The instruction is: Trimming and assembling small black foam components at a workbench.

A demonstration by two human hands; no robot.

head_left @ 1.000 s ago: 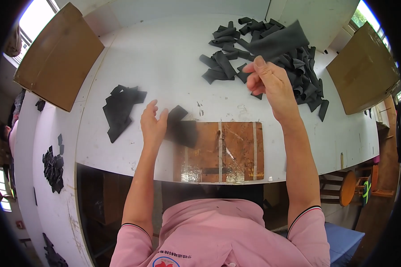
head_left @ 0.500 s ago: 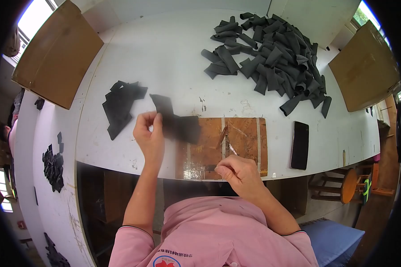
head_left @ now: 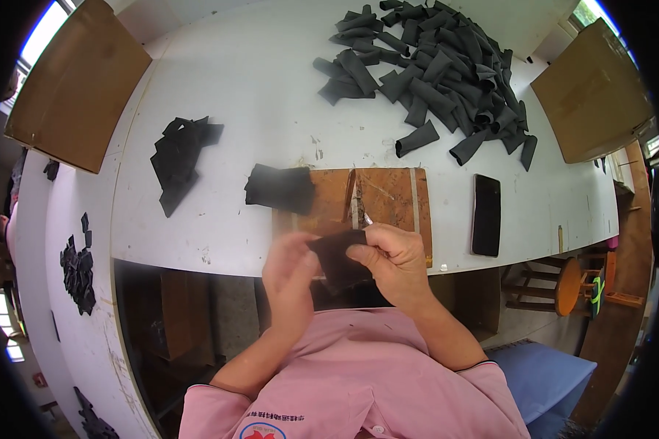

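Over the table's front edge, a dark piece of fabric (head_left: 342, 263) is stretched between my two hands. My right hand (head_left: 401, 262) pinches its upper right corner between thumb and fingers. My left hand (head_left: 289, 272), blurred by motion, grips the left side, thumb against the cloth. Just beyond lies a worn brown board (head_left: 395, 192) with pale strips across it. A thin brown strip (head_left: 351, 192) and a small shiny pointed piece (head_left: 367, 219) rest on it. Flat dark fabric pieces (head_left: 280, 188) overlap the board's far left corner.
A large heap of dark fabric tubes (head_left: 454, 73) covers the far right, one tube (head_left: 417, 139) lying in front. More dark pieces (head_left: 177, 162) lie at left. A phone (head_left: 486, 216) is right of the board. Cardboard boxes (head_left: 80, 88) (head_left: 593, 91) stand at both sides.
My left hand has carried a fabric piece from the left down to my right hand, which now grips it too. A tube now lies in front of the heap. The view has shifted slightly.
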